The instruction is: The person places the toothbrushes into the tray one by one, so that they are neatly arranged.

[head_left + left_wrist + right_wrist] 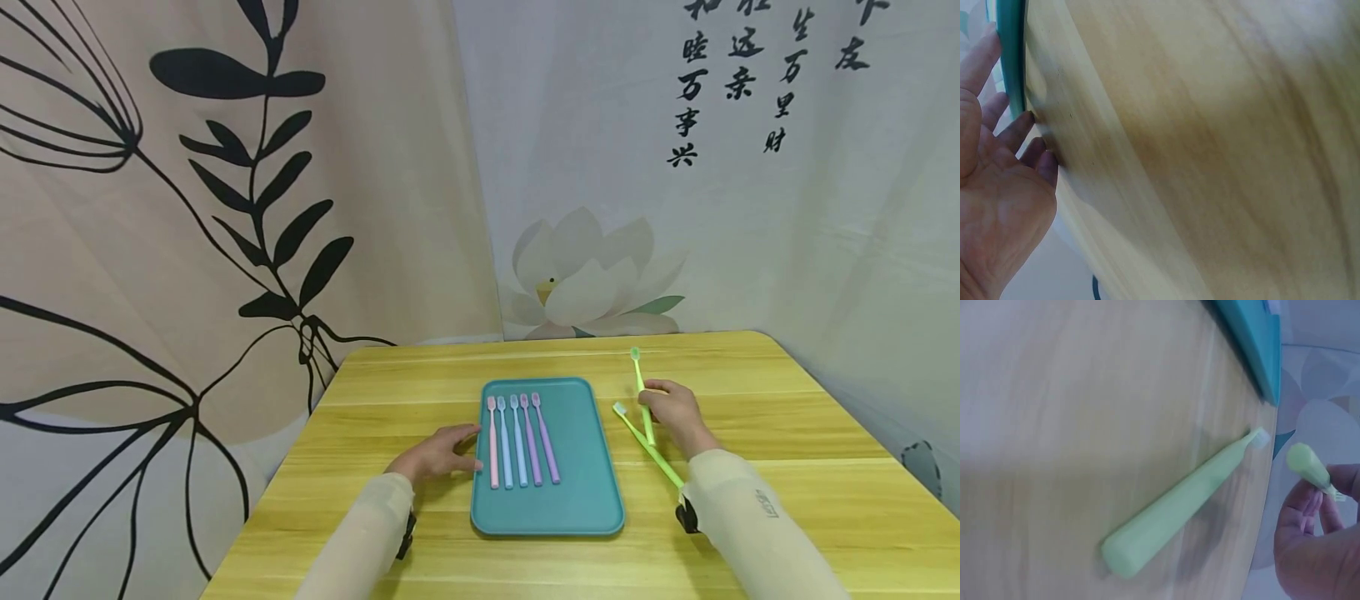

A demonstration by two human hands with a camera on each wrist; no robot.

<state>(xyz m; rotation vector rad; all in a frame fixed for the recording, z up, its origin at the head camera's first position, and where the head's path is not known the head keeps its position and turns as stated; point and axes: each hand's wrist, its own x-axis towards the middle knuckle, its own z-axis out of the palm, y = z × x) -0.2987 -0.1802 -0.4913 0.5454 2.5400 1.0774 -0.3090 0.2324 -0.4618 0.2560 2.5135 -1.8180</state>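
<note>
My left hand (438, 452) touches the left edge of a teal tray (551, 517) with its fingers loosely extended; the left wrist view shows the fingers (1017, 131) at the tray's side. On the tray, a pink toothbrush (492, 446), two blue ones and two purple ones lie side by side, heads away from me. Right of the tray, my right hand (675, 412) pinches a yellow-green toothbrush (636, 367), its handle end toward the right wrist camera. Below it, a second green toothbrush (1172, 509) lies slanted on the table, head toward the tray.
The wooden table (787, 500) extends to both sides of the tray. Behind it hangs a light curtain (405, 208) printed with dark plants, a lotus and writing. A dark wrist strap (686, 515) shows below the right sleeve, close to the lying toothbrush's handle end.
</note>
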